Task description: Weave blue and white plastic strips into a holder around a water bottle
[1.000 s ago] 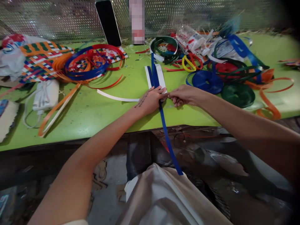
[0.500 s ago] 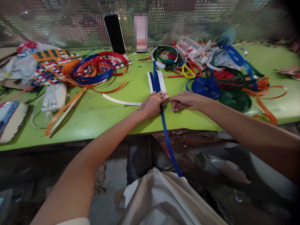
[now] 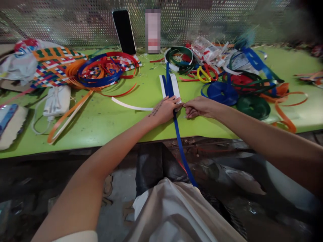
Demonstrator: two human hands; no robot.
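Note:
My left hand lies over a small bundle of flat plastic strips on the table, its fingers stretched out and pressing down. Blue strips and white strips stick out beyond the fingertips. One long blue strip passes beneath the hand and hangs over the front edge towards my lap. A white strip runs out to the left from under the same hand. Close by, my right hand is closed in a pinch at the bundle's right edge, touching or nearly touching the left fingers. What it pinches is hidden.
Coiled strips and a woven multicoloured piece lie left on the green table. A white adapter sits nearer. Blue and green rolls lie right, a plastic bottle behind. A phone leans against the mesh.
Both hands keep nearly the same place and pose over the strips. The whole view has shifted slightly, with the table's things appearing a little higher.

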